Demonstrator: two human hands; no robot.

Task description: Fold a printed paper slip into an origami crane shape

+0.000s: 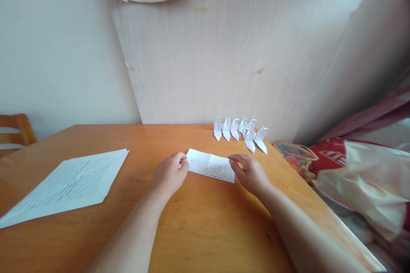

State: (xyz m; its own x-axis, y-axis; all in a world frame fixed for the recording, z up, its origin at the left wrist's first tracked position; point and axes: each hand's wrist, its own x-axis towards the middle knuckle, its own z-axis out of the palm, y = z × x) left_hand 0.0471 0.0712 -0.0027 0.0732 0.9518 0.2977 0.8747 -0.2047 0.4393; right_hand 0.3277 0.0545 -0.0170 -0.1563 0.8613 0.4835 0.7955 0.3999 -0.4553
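Note:
Between my two hands a folded sheet of printed paper lies at or just above the wooden table, with a crease running across its middle. My left hand pinches its left edge between thumb and curled fingers. At the opposite side my right hand grips the upper right corner with thumb and fingertips. Beyond the paper, several folded paper cranes stand in a cluster near the table's back right corner. They are made of white paper, with print showing on some.
A stack of printed sheets lies on the left of the wooden table. Past the right edge are plastic bags and a red package. A chair back stands at the far left. A wall borders the table's back.

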